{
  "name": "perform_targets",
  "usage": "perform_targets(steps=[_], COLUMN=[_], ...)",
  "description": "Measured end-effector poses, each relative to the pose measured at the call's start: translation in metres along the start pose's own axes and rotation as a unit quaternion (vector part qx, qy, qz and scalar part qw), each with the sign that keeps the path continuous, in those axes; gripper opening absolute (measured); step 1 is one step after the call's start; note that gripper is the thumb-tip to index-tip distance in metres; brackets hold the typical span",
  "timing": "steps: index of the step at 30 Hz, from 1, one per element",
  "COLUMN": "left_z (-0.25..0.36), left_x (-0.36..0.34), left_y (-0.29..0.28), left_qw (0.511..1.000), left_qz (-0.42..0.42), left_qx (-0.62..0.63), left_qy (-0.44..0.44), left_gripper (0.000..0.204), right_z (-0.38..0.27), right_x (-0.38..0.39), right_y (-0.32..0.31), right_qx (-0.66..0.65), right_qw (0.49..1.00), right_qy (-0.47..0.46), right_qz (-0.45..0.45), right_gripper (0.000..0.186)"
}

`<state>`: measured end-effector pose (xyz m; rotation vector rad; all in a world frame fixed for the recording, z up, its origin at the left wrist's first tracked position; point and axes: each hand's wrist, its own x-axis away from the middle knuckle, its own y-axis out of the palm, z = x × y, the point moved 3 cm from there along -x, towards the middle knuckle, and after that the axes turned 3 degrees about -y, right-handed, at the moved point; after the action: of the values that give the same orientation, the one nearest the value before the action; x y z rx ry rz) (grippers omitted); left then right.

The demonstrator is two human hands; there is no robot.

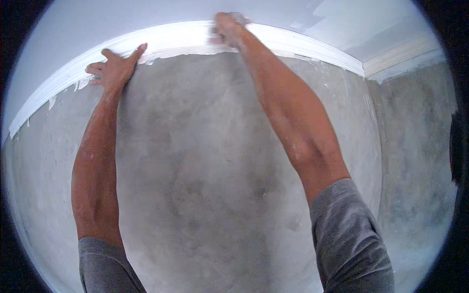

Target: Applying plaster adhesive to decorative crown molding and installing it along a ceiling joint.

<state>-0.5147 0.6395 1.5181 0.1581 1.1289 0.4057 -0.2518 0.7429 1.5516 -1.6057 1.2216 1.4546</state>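
Note:
Both my arms reach up to a white crown moulding point(168, 40) where the grey wall point(195, 146) meets the ceiling. My left hand point(115, 71) rests with its fingers spread against the moulding's lower edge and the wall just beneath. Higher and further right, my right hand point(227, 31) is at the moulding, closed and smeared by motion. A pale, whitish thing shows at its far side, too blurred to name. Ragged white filler point(151, 59) runs along the moulding's lower edge between the hands.
A pale ceiling point(146, 17) with whiter patches lies above. At the right, the moulding meets a cream moulding point(403, 56) in the corner, over a second grey wall point(415, 132). Something dark point(458, 146) stands at the far right rim.

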Motion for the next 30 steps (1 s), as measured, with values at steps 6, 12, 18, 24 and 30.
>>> perform_targets(steps=[6, 12, 18, 24, 30], left_z=[-0.003, -0.011, -0.010, -0.036, -0.062], left_x=[-0.002, -0.019, -0.023, -0.057, -0.093], left_y=[-0.001, 0.013, 0.018, 0.042, 0.056], left_qw=[1.000, 0.995, 0.993, 0.981, 0.975], left_qz=[0.002, 0.054, 0.072, 0.138, 0.141], left_qx=[-0.025, -0.070, -0.077, -0.122, -0.171], left_qy=[-0.015, -0.036, -0.046, -0.052, -0.016], left_gripper=[0.123, 0.122, 0.121, 0.121, 0.118], right_z=[-0.026, -0.004, 0.026, 0.069, 0.079], right_x=[0.028, 0.009, 0.009, 0.022, 0.043], right_y=[0.024, -0.124, -0.283, -0.327, -0.324], right_qx=[0.493, 0.726, 0.717, 0.581, 0.579], right_qw=[0.823, 0.626, 0.687, 0.745, 0.737], right_qy=[-0.239, -0.277, -0.089, -0.148, -0.176], right_qz=[-0.150, -0.062, 0.080, 0.292, 0.302], right_gripper=[0.035, 0.057, 0.053, 0.057, 0.057])
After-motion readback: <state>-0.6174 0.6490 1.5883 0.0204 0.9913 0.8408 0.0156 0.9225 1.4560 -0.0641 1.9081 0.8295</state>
